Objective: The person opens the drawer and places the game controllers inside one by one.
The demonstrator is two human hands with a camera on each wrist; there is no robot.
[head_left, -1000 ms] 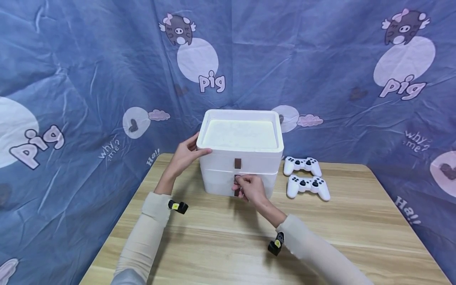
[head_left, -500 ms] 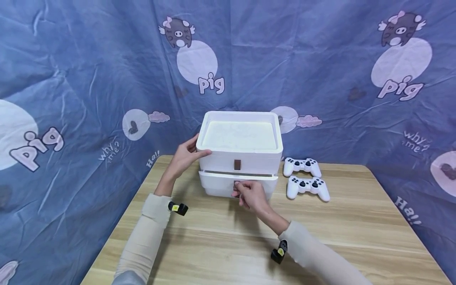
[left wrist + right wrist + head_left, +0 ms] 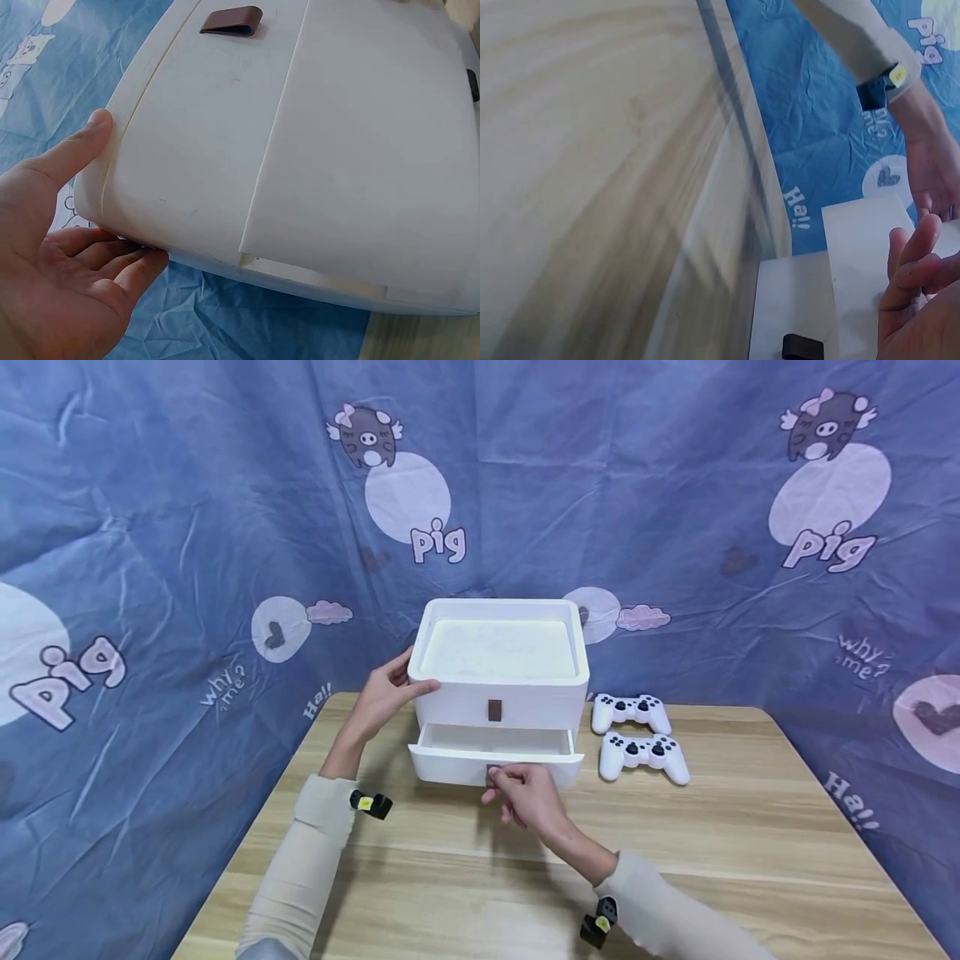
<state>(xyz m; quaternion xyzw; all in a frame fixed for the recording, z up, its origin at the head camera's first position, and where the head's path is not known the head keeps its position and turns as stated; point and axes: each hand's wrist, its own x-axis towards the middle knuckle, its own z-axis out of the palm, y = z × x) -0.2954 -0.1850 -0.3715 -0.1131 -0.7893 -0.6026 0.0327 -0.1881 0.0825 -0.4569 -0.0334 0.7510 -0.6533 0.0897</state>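
Blue pig-print curtain [image 3: 637, 485] fills background, wood table [image 3: 720, 860] below. White drawer unit [image 3: 502, 647] on table, center of head frame; partly pulled-out drawer [image 3: 450, 768] juts forward under the top drawer [image 3: 457, 706]. Left hand [image 3: 384, 697], center-left, grips unit's upper corner, thumb at rim, fingers along side. Right hand [image 3: 528, 797], lower center, pinches front of the jutting drawer near its middle. Brown tab [image 3: 495, 710] on top drawer's front. Two white controllers, rear controller [image 3: 632, 714] and front controller [image 3: 643, 757], lie right of unit, center-right of frame.
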